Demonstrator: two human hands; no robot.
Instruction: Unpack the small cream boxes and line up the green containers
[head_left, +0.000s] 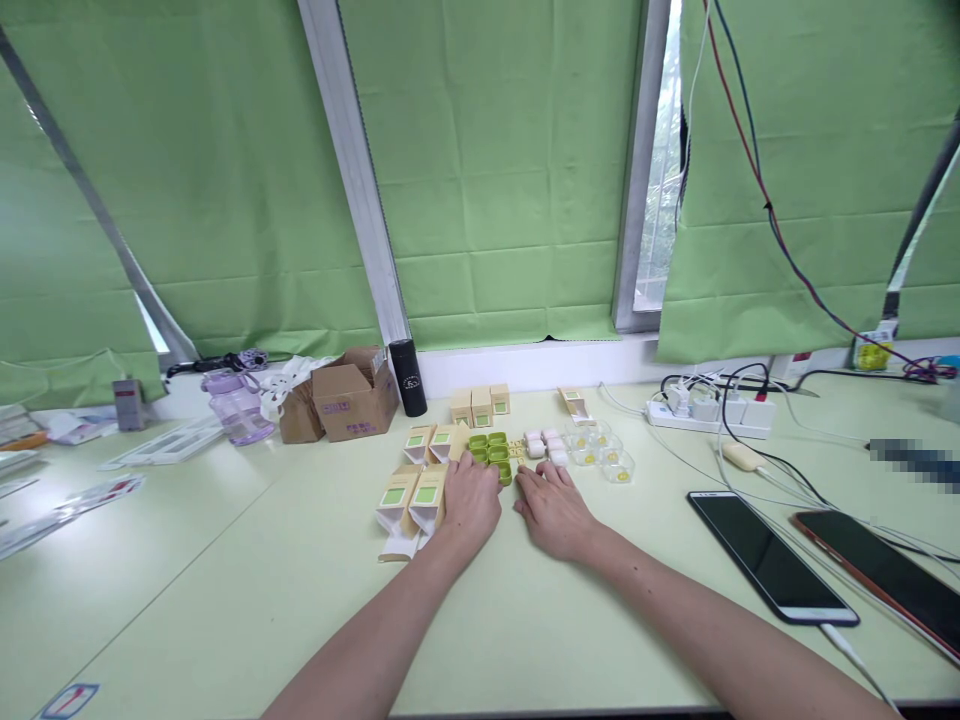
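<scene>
My left hand (474, 497) is closed around the near-left end of a block of small green square containers (497, 453). Its fingers partly hide what they hold. Close to my right hand (553, 512), which rests on the table with its fingers stretched out, lie small yellow pieces (517, 451). Beyond those fingers are several small pinkish-white pieces (535, 445) and clear round cups with yellow spots (616, 466). Open-ended cream cartons with green squares (398, 493) lie left of my left hand.
More cream cartons (481, 406) stand at the back, with a single flattened carton (574, 403) to their right. A black bottle (408, 378), cardboard box (352, 402) and purple jug (238, 408) line the back left. Phones (771, 556), cables and a power strip (711, 418) occupy the right.
</scene>
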